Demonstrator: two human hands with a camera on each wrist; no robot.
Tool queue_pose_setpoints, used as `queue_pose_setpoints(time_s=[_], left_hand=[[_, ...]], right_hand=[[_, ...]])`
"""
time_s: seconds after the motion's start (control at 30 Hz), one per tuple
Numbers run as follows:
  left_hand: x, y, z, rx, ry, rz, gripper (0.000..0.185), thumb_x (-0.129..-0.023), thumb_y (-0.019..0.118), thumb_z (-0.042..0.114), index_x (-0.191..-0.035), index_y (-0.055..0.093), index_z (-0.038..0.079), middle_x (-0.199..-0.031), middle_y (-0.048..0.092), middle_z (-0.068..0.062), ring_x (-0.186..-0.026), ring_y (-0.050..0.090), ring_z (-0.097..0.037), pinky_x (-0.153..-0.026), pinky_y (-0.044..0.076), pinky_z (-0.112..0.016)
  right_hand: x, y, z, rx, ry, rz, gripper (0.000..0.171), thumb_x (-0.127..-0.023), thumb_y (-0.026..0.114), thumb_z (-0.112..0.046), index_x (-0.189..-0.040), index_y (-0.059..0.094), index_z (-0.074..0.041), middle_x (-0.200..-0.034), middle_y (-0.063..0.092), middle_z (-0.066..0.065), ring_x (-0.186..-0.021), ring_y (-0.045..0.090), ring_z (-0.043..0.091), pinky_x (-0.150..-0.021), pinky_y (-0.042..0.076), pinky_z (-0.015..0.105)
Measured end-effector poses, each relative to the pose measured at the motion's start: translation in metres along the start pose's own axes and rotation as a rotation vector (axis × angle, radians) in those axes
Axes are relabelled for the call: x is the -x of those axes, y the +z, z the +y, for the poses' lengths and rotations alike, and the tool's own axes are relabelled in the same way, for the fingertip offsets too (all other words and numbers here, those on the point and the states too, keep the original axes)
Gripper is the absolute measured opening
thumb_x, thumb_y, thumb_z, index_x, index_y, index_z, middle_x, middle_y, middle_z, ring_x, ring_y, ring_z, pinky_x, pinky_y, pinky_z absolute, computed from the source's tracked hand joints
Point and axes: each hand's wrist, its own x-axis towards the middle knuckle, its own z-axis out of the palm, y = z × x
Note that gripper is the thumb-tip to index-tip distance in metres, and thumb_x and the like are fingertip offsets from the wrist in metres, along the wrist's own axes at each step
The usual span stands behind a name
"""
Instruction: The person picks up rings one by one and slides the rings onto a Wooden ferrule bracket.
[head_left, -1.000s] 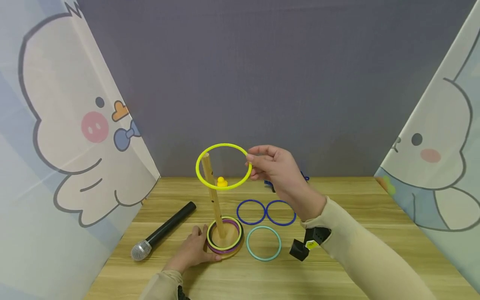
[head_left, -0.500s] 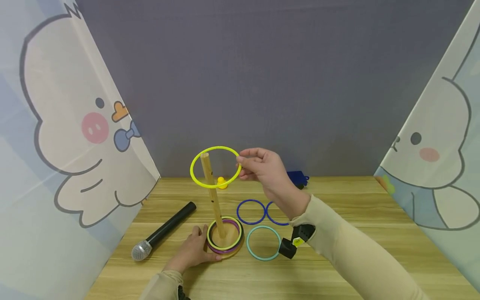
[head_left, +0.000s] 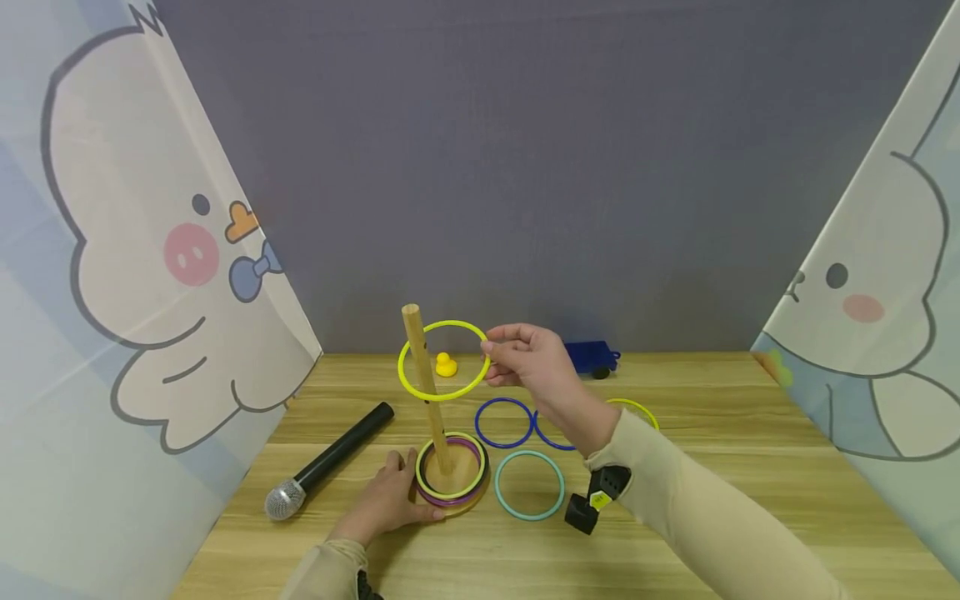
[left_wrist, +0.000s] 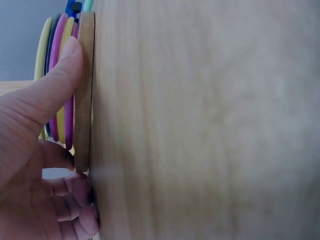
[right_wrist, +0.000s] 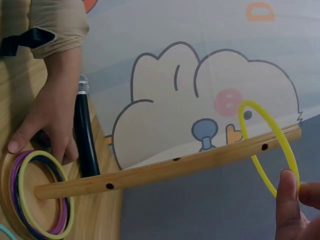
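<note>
My left hand (head_left: 385,502) grips the round wooden base (left_wrist: 84,100) of a peg stand, thumb on the near rim and fingers curled around the side. Purple, black and yellow rings (left_wrist: 56,50) lie stacked on the base around the upright wooden post (head_left: 433,421). Between thumb and fingertips, my right hand (head_left: 538,367) pinches a bright yellow ring (head_left: 444,398). That ring encircles the post a little below its top, as the right wrist view also shows, with the post (right_wrist: 200,159) passing through it.
A black microphone (head_left: 341,450) lies on the left. Right of the stand are two blue rings (head_left: 477,422) and a turquoise ring (head_left: 529,518). Another yellow ring (head_left: 643,407) is partly behind the right arm. A yellow rubber duck (head_left: 446,367) and a dark blue object (head_left: 591,355) sit at the back.
My right hand has moved left, then down, bringing the yellow ring below the post's top. The left hand stays on the base.
</note>
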Motion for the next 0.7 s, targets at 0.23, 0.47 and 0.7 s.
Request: queue_pose_setpoints(time_s=[0.23,0.47,0.7], left_hand=[[0.001,-0.002,0.002,0.001,-0.002,-0.003,0.122,-0.062,0.083,0.061,-0.145,0.032,-0.012,-0.120,0.043,-0.026,-0.105,0.052,-0.038,-0.090,0.046,-0.055],[0.000,-0.001,0.001,-0.006,-0.006,-0.004,0.122,-0.062,0.083,0.061,-0.146,0.032,-0.012,-0.118,0.043,-0.023,-0.103,0.052,-0.036,-0.089,0.046,-0.054],[0.000,-0.001,0.001,0.005,-0.005,-0.003,0.123,-0.061,0.083,0.061,-0.146,0.032,-0.011,-0.117,0.043,-0.022,-0.103,0.052,-0.036,-0.088,0.046,-0.054]], right_hand=[[0.000,-0.004,0.021,0.027,0.053,0.006,0.029,-0.094,0.064,-0.008,-0.121,0.060,0.002,-0.085,0.066,0.011,-0.065,0.065,0.016,-0.068,0.057,0.032],[0.000,-0.006,0.043,0.001,0.074,0.007,0.030,-0.094,0.063,-0.004,-0.123,0.059,0.006,-0.081,0.066,0.009,-0.060,0.064,0.014,-0.062,0.057,0.029],[0.003,-0.009,0.065,0.003,0.097,0.012,0.031,-0.095,0.062,-0.004,-0.124,0.058,0.006,-0.080,0.065,0.007,-0.061,0.064,0.014,-0.061,0.056,0.026]])
